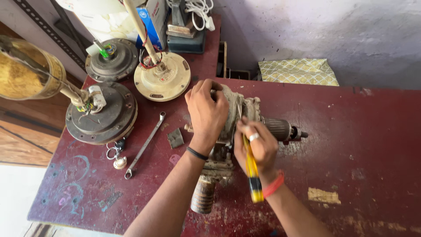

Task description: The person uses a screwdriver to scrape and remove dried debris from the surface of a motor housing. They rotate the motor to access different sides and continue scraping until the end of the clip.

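Right hand point(258, 147) grip holds a yellow screwdriver point(252, 169); left hand point(207, 112) clamps the grimy motor point(239, 114) — brace firmly, keep the blade square.

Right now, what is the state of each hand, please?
Left hand: closed, gripping the top of the dirty motor housing.
Right hand: closed around a yellow-handled screwdriver, tip at the housing.

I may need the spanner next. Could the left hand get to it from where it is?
Probably yes: the spanner lies bare on the table beside the left hand, nothing between, though that hand grips the motor.
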